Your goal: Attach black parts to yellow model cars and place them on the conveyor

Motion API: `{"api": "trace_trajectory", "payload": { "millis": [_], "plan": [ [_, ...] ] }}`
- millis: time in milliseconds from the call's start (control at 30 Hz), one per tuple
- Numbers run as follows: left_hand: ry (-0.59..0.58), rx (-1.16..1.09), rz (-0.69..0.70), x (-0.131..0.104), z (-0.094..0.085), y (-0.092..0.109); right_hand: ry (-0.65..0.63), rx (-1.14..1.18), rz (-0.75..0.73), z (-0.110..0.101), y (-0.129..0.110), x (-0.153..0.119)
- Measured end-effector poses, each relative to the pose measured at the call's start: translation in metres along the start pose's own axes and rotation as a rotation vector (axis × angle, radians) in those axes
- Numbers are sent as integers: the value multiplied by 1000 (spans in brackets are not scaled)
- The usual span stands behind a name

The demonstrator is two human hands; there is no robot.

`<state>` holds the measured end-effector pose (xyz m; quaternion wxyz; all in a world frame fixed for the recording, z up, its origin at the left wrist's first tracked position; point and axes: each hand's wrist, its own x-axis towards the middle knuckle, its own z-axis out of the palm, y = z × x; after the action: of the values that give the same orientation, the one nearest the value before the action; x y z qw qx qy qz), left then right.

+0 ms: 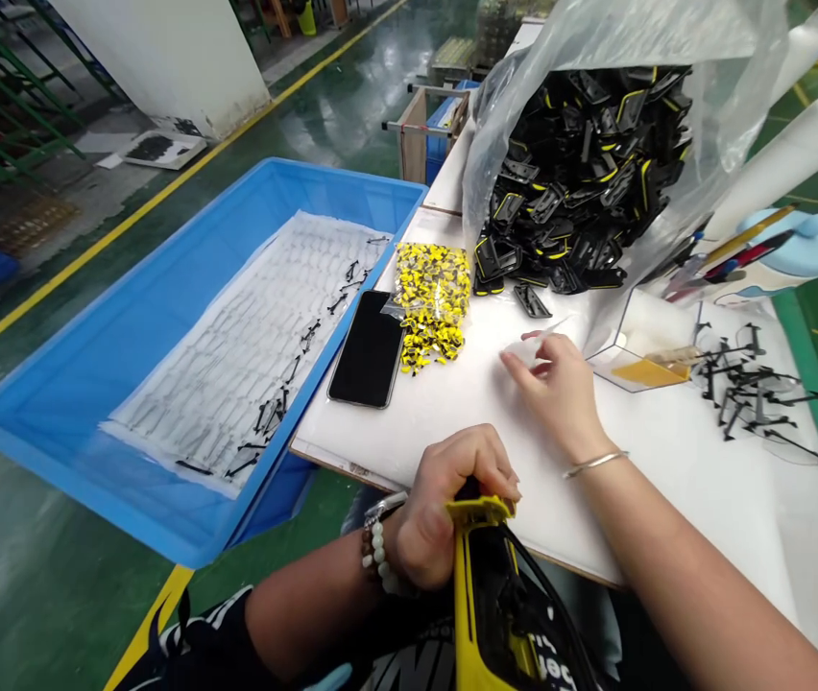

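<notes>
Left to right: blue tub; phone; yellow-black clips, partly bagged; left hand, closed around the top of a yellow body at the table's near edge; right hand, thumb and forefinger narrowly parted, whether holding anything cannot be told; sack of black parts; black links.

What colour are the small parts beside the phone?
Small parts: yellow and black, best in head view.
</notes>
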<state>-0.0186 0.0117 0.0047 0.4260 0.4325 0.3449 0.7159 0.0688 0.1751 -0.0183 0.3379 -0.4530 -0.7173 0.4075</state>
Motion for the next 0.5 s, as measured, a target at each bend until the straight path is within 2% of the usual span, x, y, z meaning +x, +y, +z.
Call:
{"api": "trace_trajectory", "payload": {
  "millis": [100, 167, 333, 500],
  "plan": [
    [-87, 70, 32, -3, -7, -1, 33, 239, 88, -13, -6, -16],
    [-97, 84, 92, -4, -8, -2, 70, 400, 150, -26, -8, -30],
    [-52, 144, 208, -5, -1, -3, 226, 663, 231, -57, -7, -57],
    [31, 156, 258, -8, 4, -4, 315, 948, 380, -79, -5, -68]
  ]
}}
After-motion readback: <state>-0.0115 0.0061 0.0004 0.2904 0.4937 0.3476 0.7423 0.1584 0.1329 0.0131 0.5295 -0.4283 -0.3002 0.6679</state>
